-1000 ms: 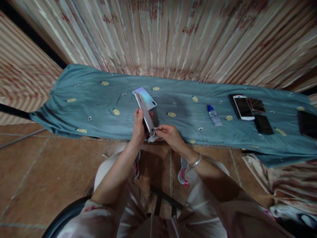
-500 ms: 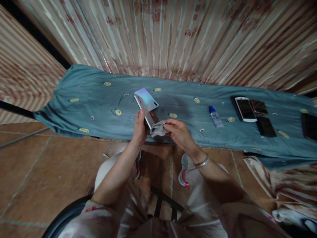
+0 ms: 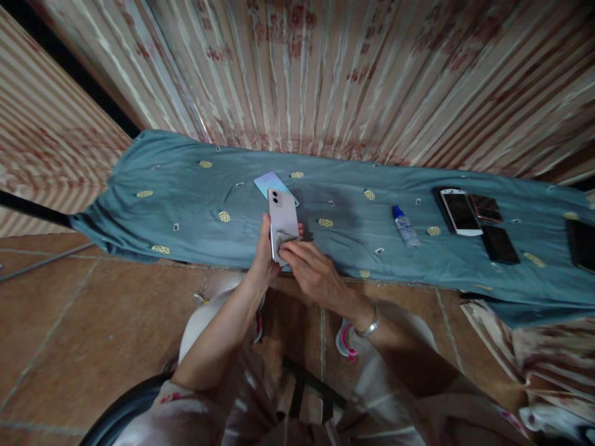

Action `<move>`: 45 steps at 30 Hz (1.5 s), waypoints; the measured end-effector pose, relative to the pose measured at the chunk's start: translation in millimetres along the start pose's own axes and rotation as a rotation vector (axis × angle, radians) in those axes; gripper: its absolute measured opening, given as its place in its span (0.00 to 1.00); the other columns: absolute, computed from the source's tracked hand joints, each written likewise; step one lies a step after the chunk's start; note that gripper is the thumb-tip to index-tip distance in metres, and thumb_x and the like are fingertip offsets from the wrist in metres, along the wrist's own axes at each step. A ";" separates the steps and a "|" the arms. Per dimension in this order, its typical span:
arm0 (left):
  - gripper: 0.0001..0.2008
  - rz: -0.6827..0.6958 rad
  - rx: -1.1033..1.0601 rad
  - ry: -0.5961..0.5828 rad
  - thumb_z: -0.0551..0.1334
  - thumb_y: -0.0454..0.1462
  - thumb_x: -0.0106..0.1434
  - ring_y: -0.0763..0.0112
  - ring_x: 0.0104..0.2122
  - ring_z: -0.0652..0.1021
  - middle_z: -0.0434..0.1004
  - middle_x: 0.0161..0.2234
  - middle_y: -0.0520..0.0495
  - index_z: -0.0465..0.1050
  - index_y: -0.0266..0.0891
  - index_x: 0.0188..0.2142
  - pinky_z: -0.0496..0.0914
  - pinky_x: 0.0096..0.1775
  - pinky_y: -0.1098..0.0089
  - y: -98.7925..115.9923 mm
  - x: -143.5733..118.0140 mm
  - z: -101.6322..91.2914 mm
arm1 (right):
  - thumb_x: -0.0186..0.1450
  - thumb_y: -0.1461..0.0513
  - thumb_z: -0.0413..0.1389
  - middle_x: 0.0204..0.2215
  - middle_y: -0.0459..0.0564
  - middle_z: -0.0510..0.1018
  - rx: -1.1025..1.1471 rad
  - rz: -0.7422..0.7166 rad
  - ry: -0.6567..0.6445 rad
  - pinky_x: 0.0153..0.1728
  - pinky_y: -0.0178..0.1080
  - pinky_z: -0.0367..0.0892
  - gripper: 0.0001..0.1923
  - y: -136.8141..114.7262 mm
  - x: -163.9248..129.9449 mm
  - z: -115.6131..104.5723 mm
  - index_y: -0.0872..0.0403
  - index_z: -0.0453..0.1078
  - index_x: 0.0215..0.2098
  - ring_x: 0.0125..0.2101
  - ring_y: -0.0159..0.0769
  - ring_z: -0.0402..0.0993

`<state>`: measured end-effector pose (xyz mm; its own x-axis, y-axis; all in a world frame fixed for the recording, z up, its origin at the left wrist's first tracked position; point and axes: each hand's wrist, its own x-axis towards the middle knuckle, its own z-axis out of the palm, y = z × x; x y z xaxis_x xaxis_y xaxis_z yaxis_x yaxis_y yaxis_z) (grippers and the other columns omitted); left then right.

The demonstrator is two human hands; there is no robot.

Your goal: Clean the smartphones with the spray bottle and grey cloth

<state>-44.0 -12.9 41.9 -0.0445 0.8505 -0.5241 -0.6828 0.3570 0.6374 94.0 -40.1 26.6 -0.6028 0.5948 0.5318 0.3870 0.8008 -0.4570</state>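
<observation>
Grey cloth (image 3: 284, 238); six phones (image 3: 282, 218); two hands (image 3: 312, 274).

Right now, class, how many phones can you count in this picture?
6, perhaps more hidden: one in the left hand, phone; a bluish one behind it; three grouped right; one at the edge.

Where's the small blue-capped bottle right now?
In the head view the blue-capped bottle lies on the teal cloth, right of centre, between the pale phone in the left hand and the white phone further right.
</observation>
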 end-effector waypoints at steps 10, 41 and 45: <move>0.21 -0.014 -0.088 0.087 0.47 0.44 0.76 0.70 0.36 0.83 0.83 0.34 0.48 0.76 0.37 0.49 0.78 0.41 0.73 -11.4 -13.2 9.4 | 0.75 0.67 0.39 0.66 0.59 0.68 -0.052 0.051 -0.048 0.68 0.53 0.61 0.27 18.4 8.7 4.8 0.56 0.60 0.69 0.68 0.44 0.60; 0.26 -0.157 -0.003 -0.069 0.48 0.49 0.75 0.66 0.27 0.81 0.85 0.34 0.42 0.78 0.34 0.50 0.77 0.28 0.68 -11.5 -21.2 -0.8 | 0.75 0.62 0.39 0.67 0.60 0.66 -0.068 0.274 0.045 0.69 0.56 0.58 0.27 62.2 14.0 -3.3 0.57 0.61 0.69 0.68 0.46 0.60; 0.26 -0.103 -0.020 -0.022 0.48 0.50 0.75 0.63 0.32 0.83 0.85 0.39 0.42 0.77 0.35 0.52 0.78 0.31 0.66 -7.1 -19.7 -2.9 | 0.75 0.62 0.38 0.66 0.63 0.67 -0.068 0.231 0.024 0.69 0.56 0.58 0.27 48.7 12.5 1.2 0.61 0.63 0.68 0.67 0.47 0.61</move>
<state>-40.4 -33.2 46.1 0.0427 0.8183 -0.5732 -0.6972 0.4353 0.5696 104.4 6.3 10.1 -0.4764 0.7637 0.4357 0.5596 0.6456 -0.5197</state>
